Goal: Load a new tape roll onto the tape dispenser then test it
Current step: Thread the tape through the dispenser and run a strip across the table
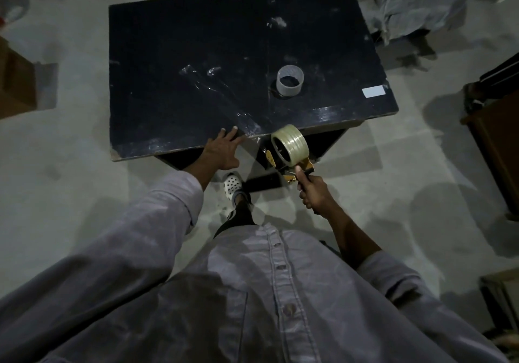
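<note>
My right hand [313,191] grips the handle of a yellow-and-black tape dispenser [292,170], held just off the near edge of the black table [196,54]. A full clear tape roll [290,145] sits on the dispenser. A strip of clear tape [222,96] lies stuck diagonally across the tabletop, ending at the near edge. My left hand [223,149] rests flat, fingers spread, on the table's near edge beside that strip's end. An empty tape core [290,80] stands upright on the table's right half.
A white label [373,91] is stuck near the table's right edge. Cardboard boxes [14,84] stand on the floor at left, bundled plastic sheeting [415,0] at back right, dark furniture [497,138] at right. My foot in a white clog [233,184] is under the table's edge.
</note>
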{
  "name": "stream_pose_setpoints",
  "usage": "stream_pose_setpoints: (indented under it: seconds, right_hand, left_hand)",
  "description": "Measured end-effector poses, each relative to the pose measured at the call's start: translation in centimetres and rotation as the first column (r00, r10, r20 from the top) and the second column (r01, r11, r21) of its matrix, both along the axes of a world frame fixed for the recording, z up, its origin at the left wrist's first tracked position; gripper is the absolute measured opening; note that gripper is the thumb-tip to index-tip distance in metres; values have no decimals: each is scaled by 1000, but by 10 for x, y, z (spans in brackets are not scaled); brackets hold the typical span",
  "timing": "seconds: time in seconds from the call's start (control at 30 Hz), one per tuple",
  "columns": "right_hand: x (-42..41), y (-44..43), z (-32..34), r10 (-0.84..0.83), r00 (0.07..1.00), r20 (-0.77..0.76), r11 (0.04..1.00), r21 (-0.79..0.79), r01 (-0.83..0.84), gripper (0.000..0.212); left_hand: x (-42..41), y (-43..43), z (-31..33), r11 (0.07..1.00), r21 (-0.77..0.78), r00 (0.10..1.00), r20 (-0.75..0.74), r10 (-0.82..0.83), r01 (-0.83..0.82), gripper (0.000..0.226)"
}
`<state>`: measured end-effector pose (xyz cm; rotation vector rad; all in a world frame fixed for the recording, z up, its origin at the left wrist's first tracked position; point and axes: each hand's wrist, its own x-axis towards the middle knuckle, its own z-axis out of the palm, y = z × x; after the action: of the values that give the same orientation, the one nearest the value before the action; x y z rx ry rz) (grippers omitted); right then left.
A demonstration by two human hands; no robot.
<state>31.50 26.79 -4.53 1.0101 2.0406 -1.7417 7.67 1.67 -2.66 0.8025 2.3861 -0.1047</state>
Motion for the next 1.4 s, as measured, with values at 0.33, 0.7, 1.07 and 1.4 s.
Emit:
stream_pose_setpoints:
  seconds: [0.33,0.7,1.07,1.4]
  right_hand:
    - [1,-33,-9,-249,938,241,956,-94,278,78]
    - [26,-26,8,-179,984,-7,984,19,179,68]
    - [-34,-27,-10,7,998,-64,993,115,0,80]
    - [-102,-33,33,165,986,-3,811,569,-134,90]
  left_hand:
    - [11,-2,-8,998,45,999,-14,37,-37,111]
    - [22,-11,-17,961,213,981,-46,189,-175,100]
    - [46,-36,-26,847,416,902,-126,413,-330,95]
    - [31,-7,-10,703,523,818,-19,575,-483,94]
